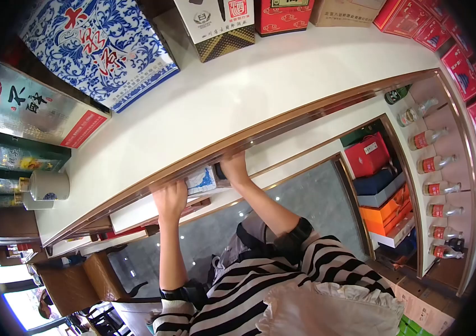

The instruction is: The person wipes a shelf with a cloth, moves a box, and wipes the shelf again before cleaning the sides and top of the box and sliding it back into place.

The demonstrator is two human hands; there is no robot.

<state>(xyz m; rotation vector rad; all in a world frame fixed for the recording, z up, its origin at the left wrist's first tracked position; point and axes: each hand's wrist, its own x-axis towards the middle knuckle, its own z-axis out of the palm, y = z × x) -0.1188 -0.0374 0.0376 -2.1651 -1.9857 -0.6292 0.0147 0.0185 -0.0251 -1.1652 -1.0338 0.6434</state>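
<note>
Both forearms reach forward to the wooden front edge of a white counter. My left hand is at that edge, its fingers hidden beneath the brown trim. A little to the right, my right hand also goes under the trim, fingertips out of sight. Between the two hands a blue-and-white printed box shows in the space below the counter top. A dark object lies right beside my right hand. Whether either hand grips the box I cannot tell.
A blue-and-white patterned carton, a silver box and a white round container stand on the counter. Small bottles line a shelf at right. Red and orange boxes fill a cabinet. A brown chair stands at lower left.
</note>
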